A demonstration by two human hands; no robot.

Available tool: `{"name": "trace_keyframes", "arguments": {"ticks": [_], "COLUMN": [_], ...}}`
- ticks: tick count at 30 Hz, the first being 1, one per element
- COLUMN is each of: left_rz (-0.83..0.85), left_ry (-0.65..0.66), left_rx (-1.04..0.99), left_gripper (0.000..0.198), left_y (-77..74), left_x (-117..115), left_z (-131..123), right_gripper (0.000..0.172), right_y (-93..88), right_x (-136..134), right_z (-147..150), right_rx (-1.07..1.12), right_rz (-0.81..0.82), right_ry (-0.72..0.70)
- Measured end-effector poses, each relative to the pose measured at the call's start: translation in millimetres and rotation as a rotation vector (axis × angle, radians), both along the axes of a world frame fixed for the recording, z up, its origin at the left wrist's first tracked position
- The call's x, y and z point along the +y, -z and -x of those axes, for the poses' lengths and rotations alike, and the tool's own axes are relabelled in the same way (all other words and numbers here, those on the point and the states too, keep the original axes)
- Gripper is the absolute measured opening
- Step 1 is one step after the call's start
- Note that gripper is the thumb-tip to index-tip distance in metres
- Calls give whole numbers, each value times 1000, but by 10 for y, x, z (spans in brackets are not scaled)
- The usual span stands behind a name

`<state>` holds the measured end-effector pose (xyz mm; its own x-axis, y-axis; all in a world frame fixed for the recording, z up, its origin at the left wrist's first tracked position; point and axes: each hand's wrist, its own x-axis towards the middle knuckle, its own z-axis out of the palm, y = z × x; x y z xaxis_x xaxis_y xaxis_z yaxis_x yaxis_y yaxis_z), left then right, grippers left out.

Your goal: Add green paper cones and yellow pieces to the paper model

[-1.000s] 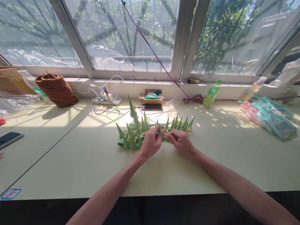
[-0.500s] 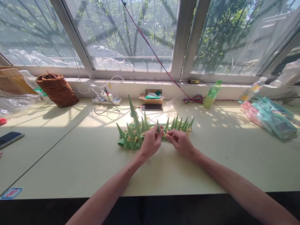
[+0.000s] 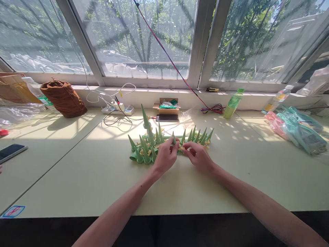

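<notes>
Many small green cones (image 3: pixel 147 158) and yellow pieces (image 3: pixel 149 152) stand crowded together on the pale table. At the right end of this group my left hand (image 3: pixel 166 154) is closed, its fingers pinched round a green cone (image 3: pixel 174 139) whose tip points up. Close beside it, my right hand (image 3: pixel 199 156) has thumb and index finger pinched on a small yellow piece (image 3: pixel 182 148). The fingertips of both hands nearly meet and partly hide these pieces. Behind the left part rises a taller stack of green cones (image 3: pixel 145 118).
Along the window sill side stand a small cardboard box (image 3: pixel 168 110), a dark phone (image 3: pixel 167 118), a power strip with cables (image 3: pixel 118 109), a brown drawstring bag (image 3: pixel 64 99) and a green bottle (image 3: pixel 233 103). Plastic-wrapped items (image 3: pixel 300 130) lie at right, another phone (image 3: pixel 12 152) at left.
Both hands stay almost in place, with only a slight shift of the fingertips at the yellow piece. The whole view has moved a little.
</notes>
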<state>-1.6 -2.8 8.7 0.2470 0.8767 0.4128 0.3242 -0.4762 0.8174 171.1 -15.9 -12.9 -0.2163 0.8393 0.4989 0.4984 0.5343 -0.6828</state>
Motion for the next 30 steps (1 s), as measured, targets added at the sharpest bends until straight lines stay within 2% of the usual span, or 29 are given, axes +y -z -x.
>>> {"name": "trace_keyframes", "arguments": {"ticks": [7, 11, 16, 23, 28, 30], "left_rz": [-13, -19, -13, -40, -23, -23], "left_ry": [24, 1, 12, 35, 19, 19], "left_rx": [25, 25, 21, 51, 32, 23], "left_gripper": [23, 24, 21, 22, 23, 24], "left_y": [10, 15, -3, 17, 18, 9], "left_x": [-11, 6, -1, -2, 6, 3], "left_z": [-14, -9, -6, -11, 1, 2], "right_gripper": [39, 25, 22, 45, 24, 23], "right_y": [-2, 1, 27, 25, 16, 27], "right_x": [19, 7, 10, 35, 11, 7], "right_z": [-14, -19, -12, -17, -20, -18], "right_rx": [-50, -5, -26, -103, -39, -26], "right_rz": [33, 63, 16, 25, 57, 60], "right_ry": [18, 1, -19, -6, -17, -36]}}
